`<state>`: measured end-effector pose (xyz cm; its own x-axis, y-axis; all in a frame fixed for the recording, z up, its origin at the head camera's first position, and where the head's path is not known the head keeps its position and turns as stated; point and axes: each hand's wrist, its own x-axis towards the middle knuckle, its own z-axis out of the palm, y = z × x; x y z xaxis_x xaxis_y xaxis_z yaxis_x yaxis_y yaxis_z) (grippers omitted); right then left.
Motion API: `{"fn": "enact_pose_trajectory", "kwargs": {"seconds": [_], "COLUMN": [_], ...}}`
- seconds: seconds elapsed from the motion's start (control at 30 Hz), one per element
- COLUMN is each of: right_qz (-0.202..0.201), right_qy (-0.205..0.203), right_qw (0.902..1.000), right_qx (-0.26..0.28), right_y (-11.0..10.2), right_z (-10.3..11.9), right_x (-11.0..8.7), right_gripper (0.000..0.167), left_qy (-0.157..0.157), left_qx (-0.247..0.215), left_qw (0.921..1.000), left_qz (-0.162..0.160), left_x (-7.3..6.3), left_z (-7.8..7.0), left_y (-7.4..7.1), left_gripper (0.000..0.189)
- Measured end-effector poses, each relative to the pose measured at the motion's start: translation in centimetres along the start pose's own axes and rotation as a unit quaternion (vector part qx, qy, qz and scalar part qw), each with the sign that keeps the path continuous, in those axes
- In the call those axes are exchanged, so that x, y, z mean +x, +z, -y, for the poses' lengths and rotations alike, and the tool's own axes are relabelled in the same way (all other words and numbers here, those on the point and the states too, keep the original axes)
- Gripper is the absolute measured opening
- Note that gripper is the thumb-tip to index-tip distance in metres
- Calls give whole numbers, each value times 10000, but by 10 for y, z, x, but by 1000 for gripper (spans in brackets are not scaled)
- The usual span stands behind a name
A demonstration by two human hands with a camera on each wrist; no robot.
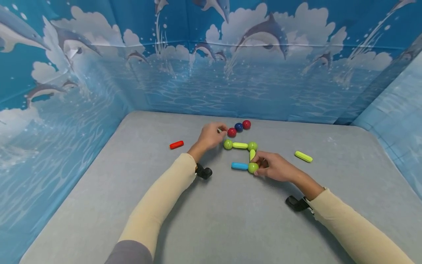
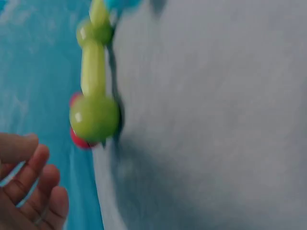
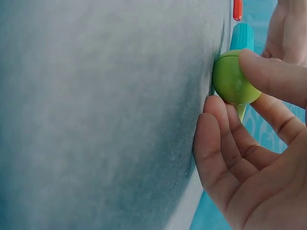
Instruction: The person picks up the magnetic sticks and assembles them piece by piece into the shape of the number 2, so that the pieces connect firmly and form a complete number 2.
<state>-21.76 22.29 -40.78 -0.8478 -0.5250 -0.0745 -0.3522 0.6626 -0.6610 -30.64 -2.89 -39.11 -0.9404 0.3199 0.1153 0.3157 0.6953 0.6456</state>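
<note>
On the table lies a joined zigzag of green balls and short rods. A yellow-green rod point(image 1: 240, 145) links the far-left green ball point(image 1: 228, 144) to another green ball point(image 1: 252, 146), and a second such rod point(image 1: 252, 154) runs to the near green ball point(image 1: 253, 168). From that near ball a blue rod point(image 1: 239, 166) points left. My right hand point(image 1: 277, 167) pinches the near ball point(image 3: 232, 79) between thumb and fingers. My left hand point(image 1: 211, 135), fingers loosely bent and holding nothing, hovers just left of a red ball point(image 1: 232, 132), apart from the far-left green ball point(image 2: 93, 120).
Behind the joined pieces, a blue ball point(image 1: 239, 127) and another red ball point(image 1: 246, 124) continue a row with the first red one. A loose red rod point(image 1: 176, 145) lies to the left, a loose yellow-green rod point(image 1: 303, 156) to the right. Dolphin-print curtains point(image 1: 211, 84) border the grey table point(image 1: 230, 220).
</note>
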Motion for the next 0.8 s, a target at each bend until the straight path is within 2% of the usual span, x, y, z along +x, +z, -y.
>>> {"fn": "enact_pose_trajectory", "kwargs": {"seconds": [0.07,0.17,0.27,0.37,0.47,0.67,0.8], "right_qz": [-5,-13,-14,7,21,1,9], "right_qy": [-8,-17,-11,1,38,58,48], "right_qw": [10000,10000,10000,10000,10000,10000,10000], "right_qx": [12,6,-8,-18,-14,27,41], "right_y": [0,1,1,0,0,0,0], "right_z": [0,-1,0,1,1,1,0], "right_x": [0,1,1,1,1,1,1], "right_gripper": [23,23,23,23,23,23,23], "left_qy": [30,126,147,107,37,-49,-23], "left_qx": [227,483,575,520,372,119,168], "left_qw": [9997,9974,9938,9918,9930,9978,9980], "left_qz": [126,515,945,1167,1122,645,615], "left_x": [12,26,35,39,42,44,44], "left_z": [1,2,2,5,8,12,15], "left_y": [-2,-3,1,7,14,20,20], "left_gripper": [27,31,34,34,31,10,19]}}
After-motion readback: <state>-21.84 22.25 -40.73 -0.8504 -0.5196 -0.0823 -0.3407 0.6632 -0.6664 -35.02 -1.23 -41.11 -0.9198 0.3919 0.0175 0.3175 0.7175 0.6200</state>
